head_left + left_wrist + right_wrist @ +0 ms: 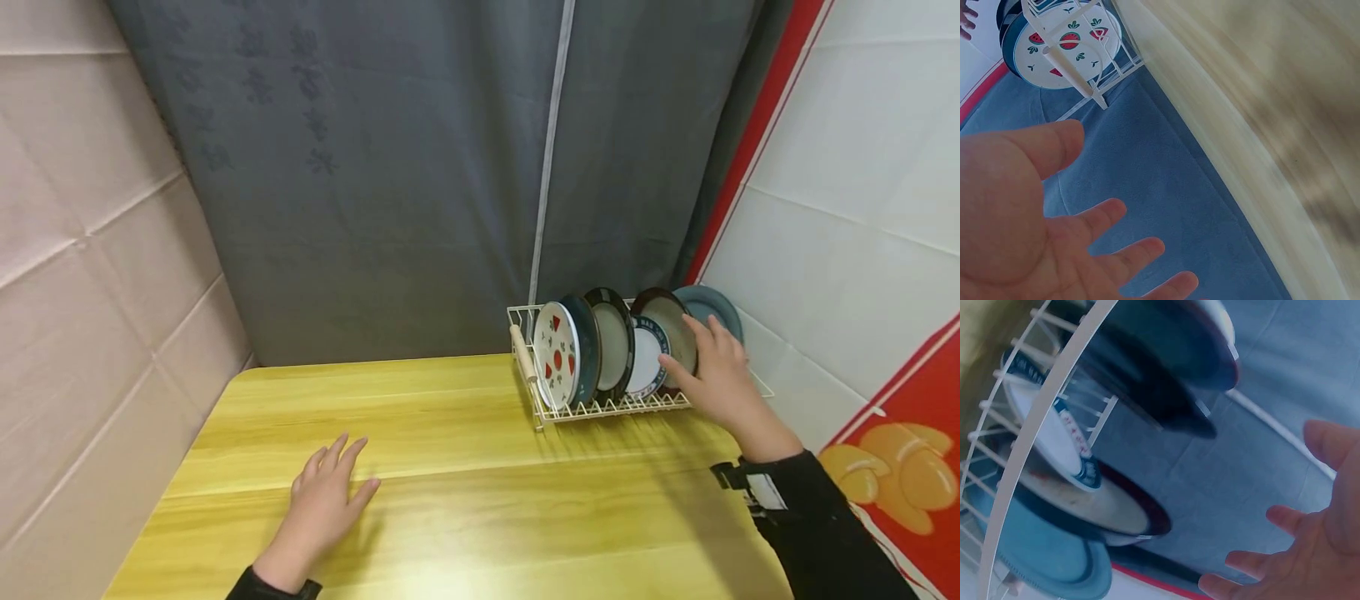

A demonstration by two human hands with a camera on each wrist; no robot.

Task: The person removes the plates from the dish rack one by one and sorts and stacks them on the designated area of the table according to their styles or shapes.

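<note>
My right hand (718, 379) hovers in front of the right part of a cream wire dish rack (645, 406), its fingers spread and holding nothing. Several plates stand on edge in the rack. Leftmost is a white plate with red fruit prints (557, 354), then dark-rimmed plates, a small white plate with a blue patterned rim (647, 358), a brown-rimmed plate (663, 312) and a blue plate (708, 304) at the right end. In the right wrist view the fingers are apart from the plates. My left hand (321, 504) is over the table at the left, fingers extended, nothing in it.
The rack stands at the back right of the yellow wood-grain table (420, 417), with a pale handle (522, 353) on its left end. A grey curtain (390, 183) hangs behind. White-and-red sheeting (855, 217) closes the right side, a pale panelled wall (90, 250) the left.
</note>
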